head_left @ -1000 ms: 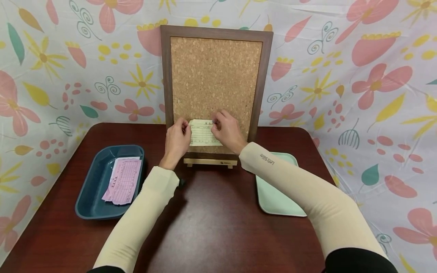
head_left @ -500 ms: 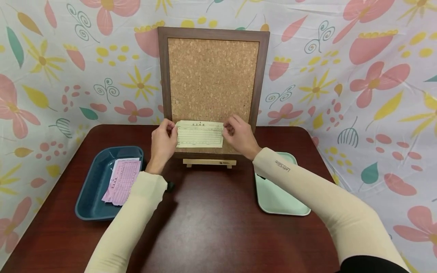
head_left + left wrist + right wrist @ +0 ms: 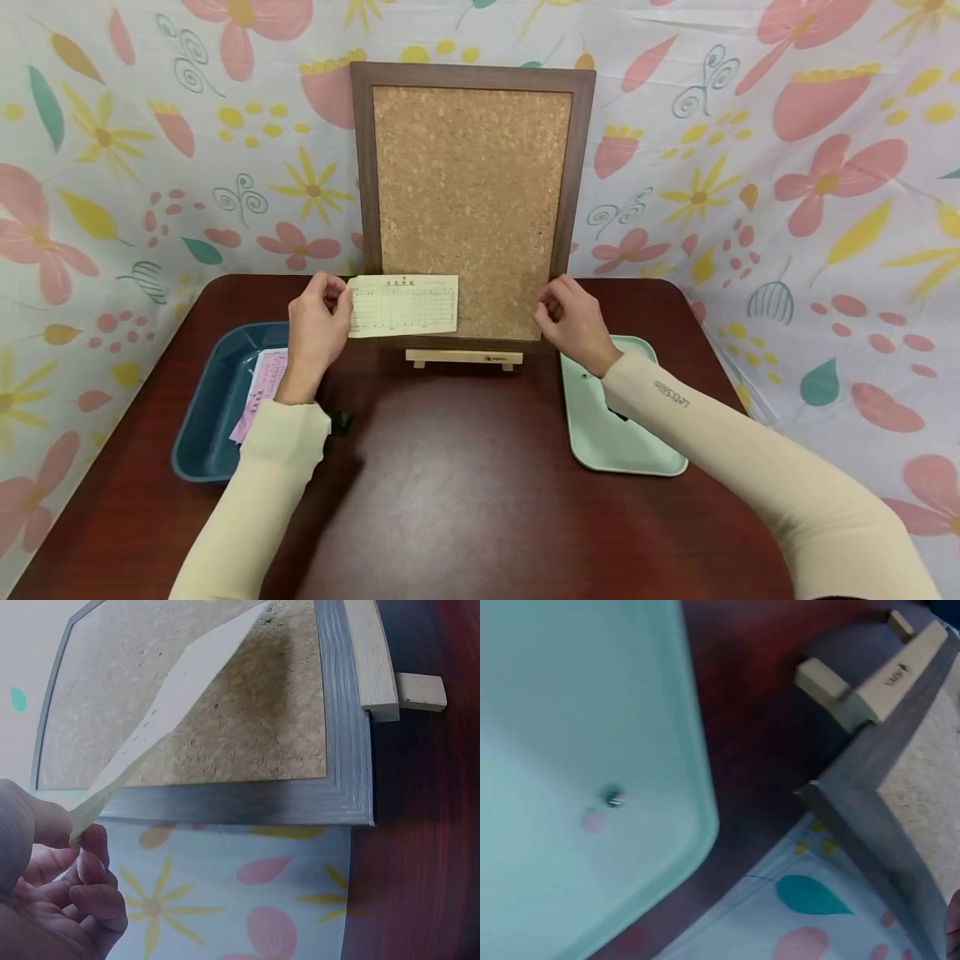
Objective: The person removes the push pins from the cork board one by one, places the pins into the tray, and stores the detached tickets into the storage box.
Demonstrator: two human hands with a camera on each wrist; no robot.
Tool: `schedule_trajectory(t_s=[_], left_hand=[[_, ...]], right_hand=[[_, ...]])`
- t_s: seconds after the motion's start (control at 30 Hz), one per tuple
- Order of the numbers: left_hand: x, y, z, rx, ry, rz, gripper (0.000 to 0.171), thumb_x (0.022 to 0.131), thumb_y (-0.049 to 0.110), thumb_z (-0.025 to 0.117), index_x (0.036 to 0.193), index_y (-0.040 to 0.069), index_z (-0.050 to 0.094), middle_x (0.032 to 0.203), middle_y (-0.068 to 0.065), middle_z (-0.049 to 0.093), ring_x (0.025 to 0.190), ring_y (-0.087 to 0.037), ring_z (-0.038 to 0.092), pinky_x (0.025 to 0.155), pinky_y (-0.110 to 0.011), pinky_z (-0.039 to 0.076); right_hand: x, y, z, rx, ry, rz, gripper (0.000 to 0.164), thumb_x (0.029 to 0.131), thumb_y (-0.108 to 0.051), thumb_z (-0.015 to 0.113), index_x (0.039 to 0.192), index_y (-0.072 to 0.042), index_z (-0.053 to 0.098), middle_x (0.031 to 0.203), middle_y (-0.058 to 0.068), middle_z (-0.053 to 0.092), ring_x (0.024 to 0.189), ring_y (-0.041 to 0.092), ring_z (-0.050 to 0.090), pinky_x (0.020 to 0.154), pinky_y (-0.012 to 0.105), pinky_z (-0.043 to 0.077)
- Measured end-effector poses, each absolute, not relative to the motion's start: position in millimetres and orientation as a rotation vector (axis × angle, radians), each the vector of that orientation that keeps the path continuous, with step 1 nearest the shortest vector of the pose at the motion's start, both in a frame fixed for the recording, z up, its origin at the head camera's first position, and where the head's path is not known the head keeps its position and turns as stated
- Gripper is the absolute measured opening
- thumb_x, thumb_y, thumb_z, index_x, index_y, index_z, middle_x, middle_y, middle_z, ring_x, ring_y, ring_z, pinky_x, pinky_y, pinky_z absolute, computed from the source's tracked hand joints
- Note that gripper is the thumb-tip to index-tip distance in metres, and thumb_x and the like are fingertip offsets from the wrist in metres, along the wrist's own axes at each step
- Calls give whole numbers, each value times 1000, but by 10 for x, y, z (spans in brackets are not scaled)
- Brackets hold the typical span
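My left hand (image 3: 315, 321) pinches the left edge of a pale yellow printed form slip (image 3: 405, 304). The slip hangs in front of the lower left of a framed cork board (image 3: 472, 183). From the left wrist view, the slip (image 3: 172, 690) stands edge-on, away from the cork, between thumb and fingers of the left hand (image 3: 52, 877). Beside the board's lower right frame is my right hand (image 3: 577, 321), fingers bent, apart from the slip. Whether it holds something small is hidden. Only a sliver of the right hand (image 3: 953, 926) shows in the right wrist view.
A blue tray (image 3: 197, 417) with pink form slips (image 3: 258, 387) lies at left, partly behind the left arm. At right is a mint-green tray (image 3: 600, 454), holding a small shiny object (image 3: 613, 798) and a pink spot (image 3: 592, 821). The board leans on a wooden stand (image 3: 463, 357).
The slip has come away from the board's lower middle and moved left with my left hand. My right hand has parted from the slip and moved right, towards the mint-green tray.
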State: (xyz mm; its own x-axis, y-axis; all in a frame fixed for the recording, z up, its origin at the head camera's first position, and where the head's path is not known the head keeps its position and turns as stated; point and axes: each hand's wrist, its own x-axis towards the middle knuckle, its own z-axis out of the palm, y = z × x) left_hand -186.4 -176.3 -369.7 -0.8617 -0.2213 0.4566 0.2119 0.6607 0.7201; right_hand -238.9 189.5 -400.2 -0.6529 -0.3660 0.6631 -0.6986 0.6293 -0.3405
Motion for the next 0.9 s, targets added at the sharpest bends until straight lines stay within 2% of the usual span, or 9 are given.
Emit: schedule_trajectory(t_s=[0.23, 0.57, 0.73, 0.9], left_hand=[[-1703, -1937, -3736, 63, -2334, -1065, 13, 94, 15, 56, 95, 3, 59, 79, -11, 63, 67, -22, 54, 60, -33, 39], [-1298, -2369, -3772, 331, -2352, -941, 14, 90, 14, 55, 96, 1, 60, 81, -13, 65, 66, -15, 52, 57, -21, 36], [-1069, -2610, -3833, 488, -2392, -876, 18, 90, 17, 55, 97, 1, 60, 83, -14, 64, 66, -13, 50, 60, -24, 36], [-830, -2846, -3913, 662, -2422, -839, 23, 88, 16, 53, 103, 0, 57, 87, -19, 65, 72, -23, 53, 60, -30, 35]], right_hand=[[-2257, 2122, -4130, 798, -2329, 794, 8, 81, -1, 59, 87, -5, 56, 85, 3, 50, 68, 15, 50, 59, 30, 44], [-2136, 2412, -4407, 712, -2341, 794, 9, 79, -1, 59, 86, -6, 57, 83, 4, 51, 65, 19, 52, 58, 28, 41], [-2072, 2494, -4521, 688, -2375, 798, 9, 79, 1, 61, 85, -6, 59, 81, 5, 52, 65, 19, 53, 57, 28, 41], [-2020, 2560, -4620, 672, -2469, 763, 9, 77, 1, 62, 82, -7, 61, 77, 3, 52, 66, 17, 54, 58, 30, 43]])
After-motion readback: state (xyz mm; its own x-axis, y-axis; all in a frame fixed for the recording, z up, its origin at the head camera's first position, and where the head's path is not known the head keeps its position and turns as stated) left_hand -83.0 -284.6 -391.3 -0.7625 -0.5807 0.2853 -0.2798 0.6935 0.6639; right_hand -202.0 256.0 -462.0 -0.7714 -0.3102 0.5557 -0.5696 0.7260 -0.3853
